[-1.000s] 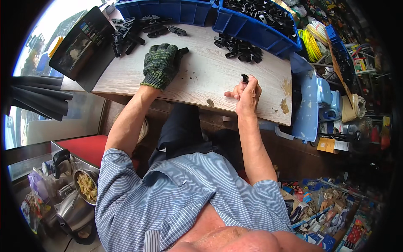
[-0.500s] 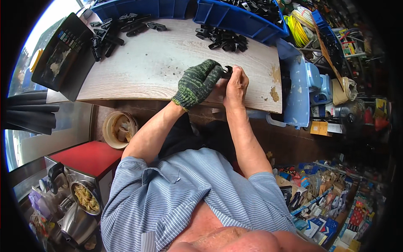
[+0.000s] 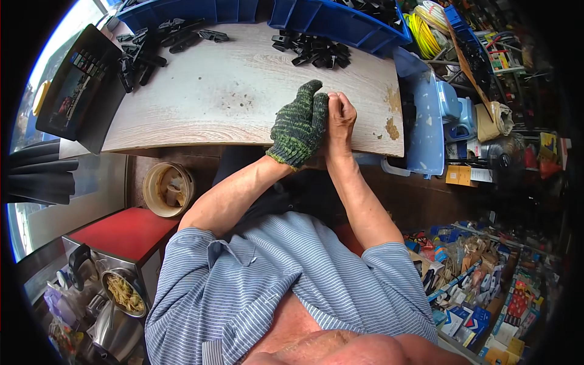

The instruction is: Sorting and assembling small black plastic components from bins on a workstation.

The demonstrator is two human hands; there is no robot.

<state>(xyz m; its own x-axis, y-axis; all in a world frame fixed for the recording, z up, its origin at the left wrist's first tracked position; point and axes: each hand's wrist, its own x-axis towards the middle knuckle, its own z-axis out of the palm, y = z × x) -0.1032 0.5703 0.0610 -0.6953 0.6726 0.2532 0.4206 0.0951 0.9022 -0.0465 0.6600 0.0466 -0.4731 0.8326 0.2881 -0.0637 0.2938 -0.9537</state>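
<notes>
My left hand (image 3: 297,126), in a dark green and black knitted glove, presses against my bare right hand (image 3: 340,126) above the near edge of the wooden table (image 3: 182,106). The fingers of both hands are closed. Whatever sits between them is hidden by the glove and the right thumb. Farther back on the table, a heap of small black plastic clip-like parts (image 3: 319,52) lies beyond my hands. Another pile of longer black parts (image 3: 143,56) is spread at the far left.
Blue bins (image 3: 340,25) line the table's far edge, the right one full of black parts. A dark open case (image 3: 73,91) stands at the left. To the right is a translucent blue tub (image 3: 426,121). Below the table stands a round bucket (image 3: 168,190).
A black part showed between my hands before; now it is out of sight. My gloved hand has turned upright and closed in against the right hand. The view has shifted slightly.
</notes>
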